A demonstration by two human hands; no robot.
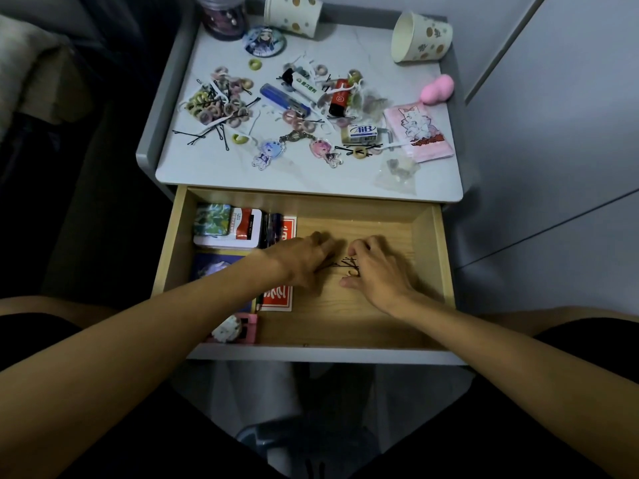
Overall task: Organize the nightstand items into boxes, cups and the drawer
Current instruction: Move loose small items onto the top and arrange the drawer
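- Left hand (304, 259) and right hand (378, 269) are resting inside the drawer (424, 250), flanking black hairpins (348, 265).
- Fingers (357, 248) are curving toward them; whether they are gripping, I cannot tell.

The letters "AiB" are printed in blue on the white-and-blue sleeve of the small block (359, 132), right of centre on the nightstand top (214, 167). Green characters are printed on the white lighter (306, 89) farther back, but are too small to be read. White characters on the red card (278, 297), left in the drawer (439, 254), are partly covered and illegible.
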